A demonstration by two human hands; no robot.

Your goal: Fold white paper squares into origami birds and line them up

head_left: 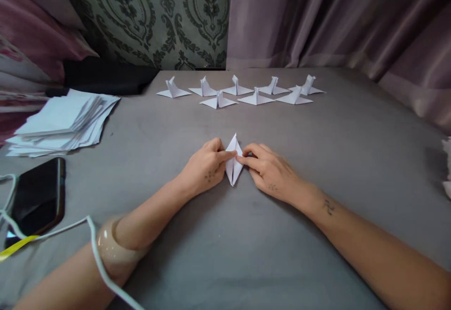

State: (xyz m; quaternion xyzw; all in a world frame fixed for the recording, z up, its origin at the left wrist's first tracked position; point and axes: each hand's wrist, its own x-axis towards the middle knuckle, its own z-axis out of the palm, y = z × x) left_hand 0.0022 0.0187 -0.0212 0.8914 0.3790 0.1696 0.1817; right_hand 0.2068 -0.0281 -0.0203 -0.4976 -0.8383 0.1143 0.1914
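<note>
Nearest the camera, a white cable [95, 249] is crossing the left forearm beside a pale bangle [112, 251], and a dark phone [38, 199] is lying face up at the left on the grey surface [225, 263]. Both forearms are stretching forward and converging at the middle. There the left hand [206, 166] and right hand [269, 171] are pinching a diamond-shaped folded white paper [233, 165] from either side, fingertips closed narrowly on its centre crease, the paper resting on the surface. Farther left, a stack of white paper sheets [63, 122] is sitting. Beyond, eight finished paper figures [243, 91] are standing in two rows.
</note>
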